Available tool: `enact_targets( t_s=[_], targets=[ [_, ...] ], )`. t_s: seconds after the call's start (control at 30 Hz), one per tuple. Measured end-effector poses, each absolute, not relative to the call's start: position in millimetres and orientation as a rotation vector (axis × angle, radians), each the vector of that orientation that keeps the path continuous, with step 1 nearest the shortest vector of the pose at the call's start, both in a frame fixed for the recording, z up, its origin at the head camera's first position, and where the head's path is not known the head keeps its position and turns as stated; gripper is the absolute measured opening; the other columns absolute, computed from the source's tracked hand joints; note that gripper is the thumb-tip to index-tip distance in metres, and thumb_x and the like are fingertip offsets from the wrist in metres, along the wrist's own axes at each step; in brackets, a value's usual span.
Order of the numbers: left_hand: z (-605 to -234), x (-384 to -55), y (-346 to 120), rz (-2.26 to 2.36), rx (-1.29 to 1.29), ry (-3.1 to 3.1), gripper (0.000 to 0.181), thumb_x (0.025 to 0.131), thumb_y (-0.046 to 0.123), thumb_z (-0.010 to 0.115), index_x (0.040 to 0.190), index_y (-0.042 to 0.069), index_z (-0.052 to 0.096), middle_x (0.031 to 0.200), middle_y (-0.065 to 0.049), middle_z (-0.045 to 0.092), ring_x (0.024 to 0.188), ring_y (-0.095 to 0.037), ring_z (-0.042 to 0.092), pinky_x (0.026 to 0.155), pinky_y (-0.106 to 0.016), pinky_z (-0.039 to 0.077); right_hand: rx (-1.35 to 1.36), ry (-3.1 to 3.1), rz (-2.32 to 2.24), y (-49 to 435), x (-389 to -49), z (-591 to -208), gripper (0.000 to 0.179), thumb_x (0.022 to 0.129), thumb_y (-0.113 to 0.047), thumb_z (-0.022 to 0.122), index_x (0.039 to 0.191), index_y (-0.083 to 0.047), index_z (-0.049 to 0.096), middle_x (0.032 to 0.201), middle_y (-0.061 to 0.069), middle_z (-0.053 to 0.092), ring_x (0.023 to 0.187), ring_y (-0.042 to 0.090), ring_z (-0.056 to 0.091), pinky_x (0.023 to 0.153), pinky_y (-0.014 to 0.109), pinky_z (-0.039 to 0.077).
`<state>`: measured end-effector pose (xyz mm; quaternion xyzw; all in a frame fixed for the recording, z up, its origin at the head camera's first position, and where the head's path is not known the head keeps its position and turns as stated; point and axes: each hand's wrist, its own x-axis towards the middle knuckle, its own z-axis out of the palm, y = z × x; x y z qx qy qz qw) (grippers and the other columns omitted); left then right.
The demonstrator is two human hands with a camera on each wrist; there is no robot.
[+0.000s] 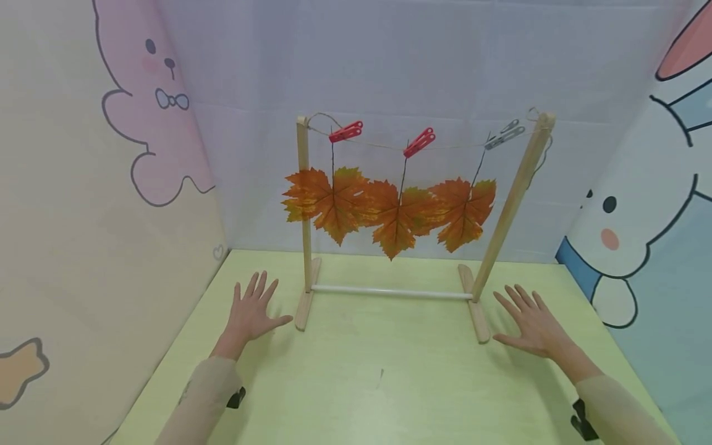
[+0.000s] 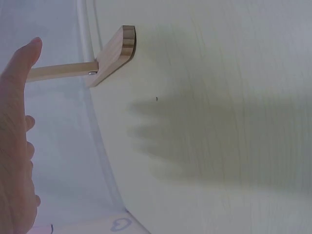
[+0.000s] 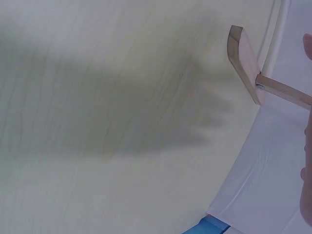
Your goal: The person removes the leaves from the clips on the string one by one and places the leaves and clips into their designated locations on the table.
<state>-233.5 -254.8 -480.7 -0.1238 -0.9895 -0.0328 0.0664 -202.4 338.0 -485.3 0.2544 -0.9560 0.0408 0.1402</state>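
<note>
A small wooden drying rack (image 1: 305,204) stands at the back of a pale green table (image 1: 378,383). Three orange maple leaves (image 1: 397,213) hang from its string, two by red clothespins (image 1: 346,131) and one by a grey clothespin (image 1: 503,137). My left hand (image 1: 250,312) hovers flat with fingers spread, just left of the rack's left foot (image 2: 114,51). My right hand (image 1: 531,324) hovers the same way, just right of the right foot (image 3: 243,61). Both hands hold nothing.
Cartoon-printed fabric walls close in the table on the left, back and right. A white rod (image 1: 392,292) joins the rack's feet near the tabletop. A small dark speck (image 1: 381,374) lies on the table between my arms.
</note>
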Motion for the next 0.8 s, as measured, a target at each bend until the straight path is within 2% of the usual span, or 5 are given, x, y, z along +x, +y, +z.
enact_targets(
  t_s=[0.1, 0.2, 0.33, 0.57, 0.8],
  targets=[
    [-474.7, -234.2, -251.0, -0.168, -0.389, -2.996, 0.093, 0.074, 0.064, 0.055, 0.141, 0.005, 0.031, 0.148, -0.022, 0.015, 0.136, -0.037, 0.008, 0.104, -0.061, 0.003, 0.745, -2.758, 0.151, 336.0, -202.8, -482.4, 0.083, 0.074, -0.053, 0.064, 0.135, -0.004, 0.038, 0.134, 0.029, 0.037, 0.126, 0.043, 0.028, 0.107, 0.054, 0.011],
    [-468.8, -234.8, -247.9, -0.203, -0.406, -3.001, 0.093, 0.075, 0.063, 0.056, 0.141, 0.004, 0.029, 0.147, -0.022, 0.016, 0.136, -0.037, 0.009, 0.104, -0.060, 0.005, 0.757, -2.754, 0.175, 333.9, -204.0, -479.4, 0.083, 0.073, -0.051, 0.067, 0.135, -0.003, 0.038, 0.134, 0.028, 0.037, 0.126, 0.043, 0.029, 0.105, 0.055, 0.017],
    [-462.3, -237.9, -244.7, -0.235, -0.437, -2.986, 0.092, 0.075, 0.062, 0.057, 0.141, 0.004, 0.029, 0.147, -0.023, 0.017, 0.135, -0.037, 0.012, 0.105, -0.058, 0.009, 0.768, -2.759, 0.209, 330.2, -205.5, -473.4, 0.084, 0.071, -0.049, 0.069, 0.134, -0.001, 0.039, 0.133, 0.028, 0.038, 0.123, 0.043, 0.032, 0.095, 0.057, 0.030],
    [-454.1, -240.4, -239.8, -0.333, -0.491, -2.941, 0.091, 0.075, 0.060, 0.060, 0.140, 0.003, 0.031, 0.144, -0.025, 0.023, 0.133, -0.038, 0.019, 0.105, -0.056, 0.017, 0.786, -2.778, 0.277, 319.7, -207.1, -462.5, 0.090, 0.068, -0.049, 0.072, 0.132, 0.004, 0.039, 0.132, 0.029, 0.039, 0.118, 0.046, 0.037, 0.092, 0.057, 0.034],
    [-442.6, -242.5, -232.9, -0.396, -0.531, -2.880, 0.087, 0.074, 0.054, 0.065, 0.138, 0.004, 0.035, 0.140, -0.022, 0.034, 0.126, -0.040, 0.033, 0.099, -0.054, 0.030, 0.786, -2.776, 0.303, 310.3, -211.5, -452.4, 0.091, 0.069, -0.048, 0.073, 0.133, 0.006, 0.038, 0.132, 0.026, 0.041, 0.115, 0.043, 0.042, 0.089, 0.056, 0.038]
  ],
)
